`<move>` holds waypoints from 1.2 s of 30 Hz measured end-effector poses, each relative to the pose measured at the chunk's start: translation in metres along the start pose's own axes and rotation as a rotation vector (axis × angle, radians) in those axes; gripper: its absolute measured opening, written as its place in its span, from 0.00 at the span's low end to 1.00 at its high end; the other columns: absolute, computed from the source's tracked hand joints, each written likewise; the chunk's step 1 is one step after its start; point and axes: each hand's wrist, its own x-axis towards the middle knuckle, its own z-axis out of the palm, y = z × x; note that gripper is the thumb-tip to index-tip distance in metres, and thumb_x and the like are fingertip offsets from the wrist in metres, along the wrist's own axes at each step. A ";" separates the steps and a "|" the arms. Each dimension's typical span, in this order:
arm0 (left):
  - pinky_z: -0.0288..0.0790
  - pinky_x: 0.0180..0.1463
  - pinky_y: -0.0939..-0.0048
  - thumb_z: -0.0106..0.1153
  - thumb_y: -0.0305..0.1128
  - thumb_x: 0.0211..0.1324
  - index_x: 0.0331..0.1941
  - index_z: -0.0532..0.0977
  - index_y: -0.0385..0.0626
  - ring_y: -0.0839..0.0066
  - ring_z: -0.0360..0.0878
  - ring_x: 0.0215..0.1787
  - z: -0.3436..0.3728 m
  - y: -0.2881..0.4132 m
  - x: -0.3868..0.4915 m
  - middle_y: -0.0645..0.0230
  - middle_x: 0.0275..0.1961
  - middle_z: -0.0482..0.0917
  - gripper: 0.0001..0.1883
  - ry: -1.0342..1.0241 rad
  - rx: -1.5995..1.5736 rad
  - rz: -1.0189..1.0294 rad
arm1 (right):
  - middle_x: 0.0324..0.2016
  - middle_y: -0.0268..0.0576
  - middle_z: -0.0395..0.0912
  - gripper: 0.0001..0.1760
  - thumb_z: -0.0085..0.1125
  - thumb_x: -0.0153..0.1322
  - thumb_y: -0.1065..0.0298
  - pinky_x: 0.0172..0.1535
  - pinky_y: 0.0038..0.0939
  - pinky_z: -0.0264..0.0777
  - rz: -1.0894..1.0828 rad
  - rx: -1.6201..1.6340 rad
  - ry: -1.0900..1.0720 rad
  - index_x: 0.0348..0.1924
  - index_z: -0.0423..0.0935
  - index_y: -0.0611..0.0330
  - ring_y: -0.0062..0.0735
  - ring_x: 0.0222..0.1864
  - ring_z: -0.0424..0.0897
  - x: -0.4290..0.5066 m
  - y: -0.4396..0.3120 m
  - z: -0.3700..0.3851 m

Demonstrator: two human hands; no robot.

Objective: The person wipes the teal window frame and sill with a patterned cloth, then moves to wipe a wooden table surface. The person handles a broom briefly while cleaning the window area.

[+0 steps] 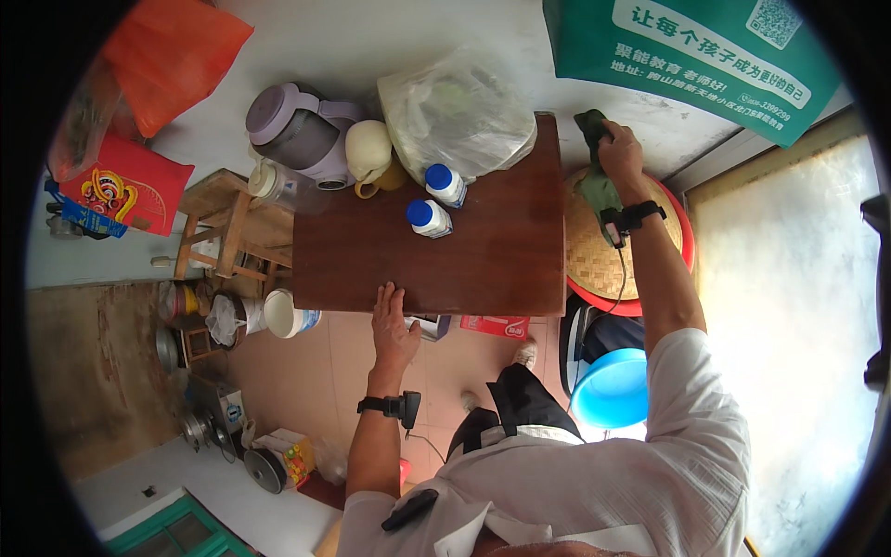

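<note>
My right hand (621,154) grips a dark green cloth or pouch (597,184), which hangs over a round woven bamboo tray (581,244) right of the table. My left hand (394,327) lies with fingers apart on the front edge of the brown wooden table (487,257) and holds nothing. Two white bottles with blue caps, one nearer (430,218) and one behind it (446,185), stand on the table. Behind them sit a bulging clear plastic bag (459,115), a cream and yellow mug (369,153) and a lilac kettle-like appliance (299,129).
A red basin (686,230) sits under the bamboo tray, with a blue basin (611,390) below. A wooden stool (230,233) and a white bucket (284,313) stand left of the table. A green printed bag (592,42) hangs at the back right. A red box (494,326) lies beneath the table.
</note>
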 end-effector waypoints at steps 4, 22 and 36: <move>0.55 0.84 0.50 0.72 0.23 0.52 0.71 0.67 0.39 0.50 0.55 0.85 -0.003 0.002 0.001 0.50 0.81 0.63 0.40 -0.027 0.009 -0.015 | 0.63 0.54 0.78 0.23 0.58 0.74 0.68 0.65 0.52 0.74 -0.252 0.090 -0.065 0.64 0.81 0.48 0.61 0.63 0.77 -0.029 -0.042 0.030; 0.55 0.85 0.49 0.71 0.23 0.52 0.72 0.67 0.37 0.48 0.54 0.86 -0.002 0.003 0.000 0.48 0.81 0.62 0.41 -0.025 0.030 -0.007 | 0.75 0.68 0.58 0.31 0.56 0.77 0.74 0.74 0.53 0.64 -0.204 0.207 -0.226 0.74 0.67 0.61 0.74 0.72 0.64 -0.240 -0.071 -0.024; 0.56 0.84 0.50 0.71 0.23 0.51 0.73 0.66 0.35 0.46 0.55 0.85 -0.009 -0.003 0.001 0.46 0.82 0.62 0.42 -0.063 0.038 0.030 | 0.70 0.52 0.72 0.27 0.58 0.69 0.71 0.73 0.56 0.62 -0.664 0.039 -0.419 0.63 0.81 0.52 0.55 0.77 0.65 -0.239 -0.147 0.006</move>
